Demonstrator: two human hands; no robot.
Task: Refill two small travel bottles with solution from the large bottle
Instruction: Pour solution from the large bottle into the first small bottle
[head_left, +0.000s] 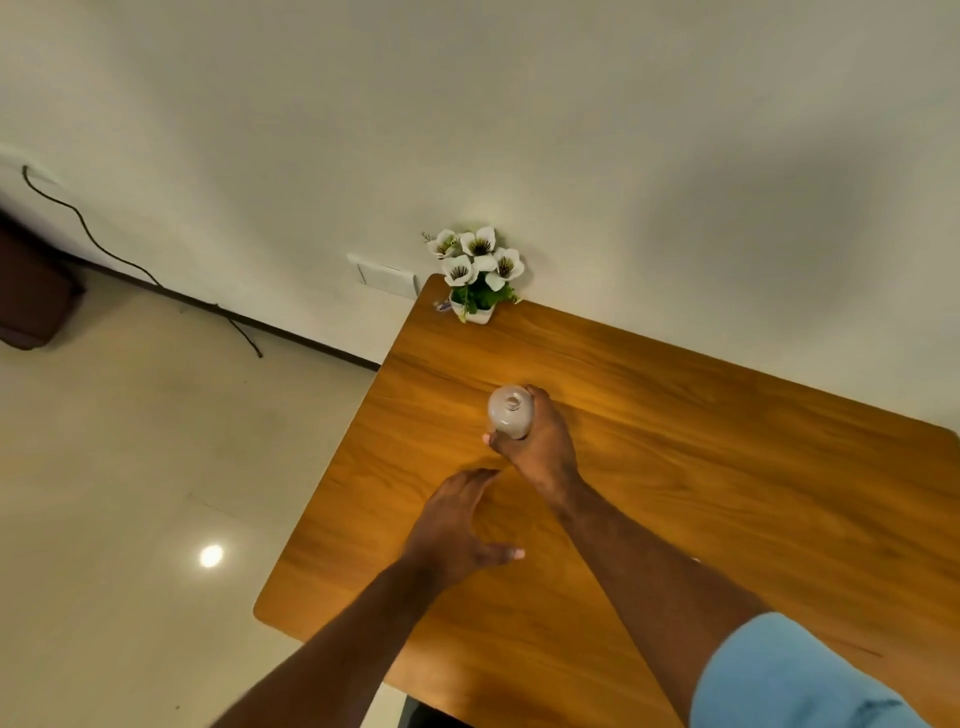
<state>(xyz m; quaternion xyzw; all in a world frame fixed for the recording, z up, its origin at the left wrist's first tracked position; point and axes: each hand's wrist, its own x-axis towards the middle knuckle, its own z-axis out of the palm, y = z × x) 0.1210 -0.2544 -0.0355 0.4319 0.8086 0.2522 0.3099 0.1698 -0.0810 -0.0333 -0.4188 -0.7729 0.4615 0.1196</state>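
Gripping a small clear bottle (510, 412), the right hand (537, 441) is reaching across the wooden counter (701, 457), fingers wrapping the bottle's far side and thumb pressing the near side. The bottle is standing upright near the middle of the counter, its mouth uncapped and facing up; whether its base is touching the wood is hidden by the hand. The contents are looking pale and cloudy, level unclear.

The left hand (457, 525) is hovering low over the counter just nearer than the right hand, fingers spread and loosely curved, thumb pointing right, holding nothing. Whether the palm is touching the wood cannot be told.

A light blue sleeve (789, 675) is showing at the lower right.

At the counter's far left corner, against the white wall (519, 104), a small white pot of white artificial flowers (478, 270) is sitting well apart from the bottle. A wall socket plate (387, 275) is sitting just left of the corner. A dark cable (104, 249) is trailing down the wall to the pale tiled floor (130, 467).
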